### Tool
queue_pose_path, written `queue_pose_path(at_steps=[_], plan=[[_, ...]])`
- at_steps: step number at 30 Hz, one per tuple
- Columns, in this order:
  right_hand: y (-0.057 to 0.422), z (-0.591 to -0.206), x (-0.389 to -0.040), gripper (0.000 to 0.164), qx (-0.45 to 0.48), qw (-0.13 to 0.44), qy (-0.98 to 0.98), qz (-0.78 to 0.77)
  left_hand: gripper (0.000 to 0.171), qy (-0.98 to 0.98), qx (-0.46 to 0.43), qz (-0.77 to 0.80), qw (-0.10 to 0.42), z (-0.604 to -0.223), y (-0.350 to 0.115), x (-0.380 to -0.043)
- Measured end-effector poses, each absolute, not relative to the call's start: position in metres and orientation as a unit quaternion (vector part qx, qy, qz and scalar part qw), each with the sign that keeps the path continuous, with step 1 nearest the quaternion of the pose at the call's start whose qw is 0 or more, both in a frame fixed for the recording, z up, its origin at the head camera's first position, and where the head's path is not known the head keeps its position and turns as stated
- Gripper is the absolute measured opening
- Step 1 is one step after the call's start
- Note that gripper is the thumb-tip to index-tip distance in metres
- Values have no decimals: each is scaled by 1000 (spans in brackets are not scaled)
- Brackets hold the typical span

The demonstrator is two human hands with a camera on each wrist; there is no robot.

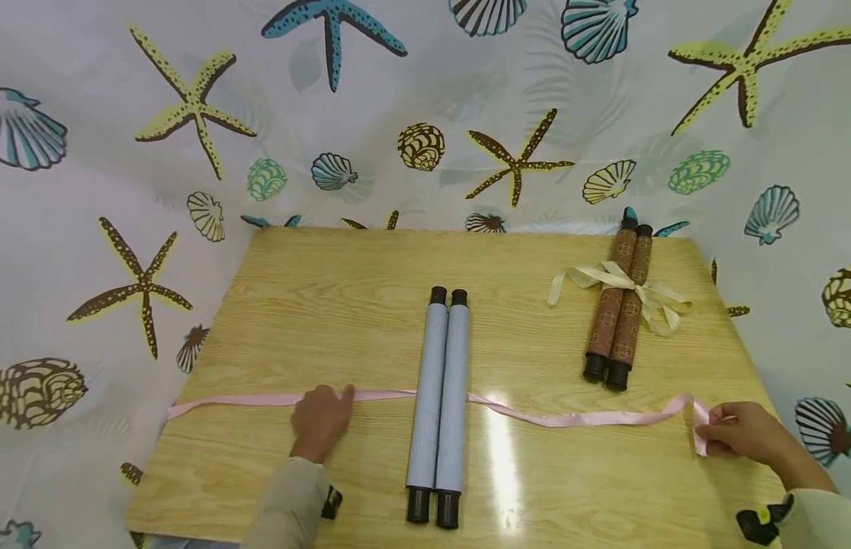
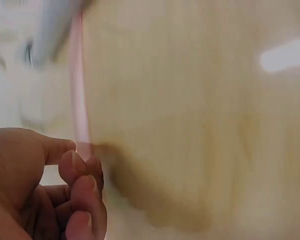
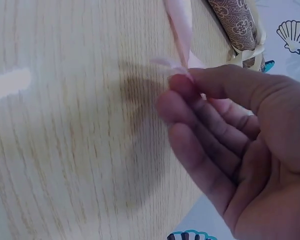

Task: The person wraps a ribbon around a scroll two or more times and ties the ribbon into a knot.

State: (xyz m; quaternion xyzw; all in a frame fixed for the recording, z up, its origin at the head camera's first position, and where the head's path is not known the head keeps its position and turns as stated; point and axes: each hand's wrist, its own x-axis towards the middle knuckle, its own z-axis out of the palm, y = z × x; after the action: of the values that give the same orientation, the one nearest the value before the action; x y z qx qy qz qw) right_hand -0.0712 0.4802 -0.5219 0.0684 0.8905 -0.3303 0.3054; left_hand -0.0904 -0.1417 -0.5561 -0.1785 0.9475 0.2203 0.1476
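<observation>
At the near edge of the head view, we see both sleeves point(image 1: 288, 499) cut off by the frame. Just beyond, two grey rolls point(image 1: 431, 396) lie side by side, black-capped, their long axes running away from us, the far ends leaning slightly right. They hide the middle of the pink ribbon point(image 1: 597, 418), which lies left to right across the table point(image 1: 316, 320), passing beneath them. Near its right end it lifts and bends down; the right hand point(image 1: 744, 436) pinches it there between thumb and fingertips. The left hand point(image 1: 322, 418) pinches the ribbon left of the rolls; its fingertips partly cover the hold, and the left wrist view is blurred. Farther off at right, two brown rolls point(image 1: 607, 320), tied with a cream bow point(image 1: 618, 280), also point away. Behind hangs a shell-print cloth point(image 1: 384, 114).
</observation>
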Motion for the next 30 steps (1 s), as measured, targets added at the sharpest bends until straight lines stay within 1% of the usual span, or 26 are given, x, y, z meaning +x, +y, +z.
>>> queue_pose_path(at_steps=[2,4,7,9,11,14,18,20,24,30], plan=[[480,-520,-73,31,73,297,883,-356,62,934,-221,219,173,-560,-182,-86],[478,-520,-74,36,70,283,878,-379,64,921,-257,230,178,-564,-219,-83],[475,-520,-73,35,44,249,883,-396,65,905,-294,260,162,-569,-258,-81],[472,-520,-73,31,19,221,892,-394,60,897,-307,283,144,-571,-276,-82],[469,-519,-73,26,0,206,899,-387,54,889,-316,305,131,-573,-287,-84],[467,-517,-73,27,-3,205,908,-365,47,884,-320,323,110,-574,-295,-92],[463,-514,-73,30,-19,204,916,-345,40,893,-318,315,53,-569,-293,-104],[460,-511,-73,30,-36,184,923,-335,36,894,-317,317,19,-563,-290,-112],[447,-502,-76,23,-63,122,938,-319,28,894,-304,326,-40,-543,-283,-132],[424,-480,-86,18,-91,49,942,-320,28,901,-265,320,-126,-507,-272,-159]])
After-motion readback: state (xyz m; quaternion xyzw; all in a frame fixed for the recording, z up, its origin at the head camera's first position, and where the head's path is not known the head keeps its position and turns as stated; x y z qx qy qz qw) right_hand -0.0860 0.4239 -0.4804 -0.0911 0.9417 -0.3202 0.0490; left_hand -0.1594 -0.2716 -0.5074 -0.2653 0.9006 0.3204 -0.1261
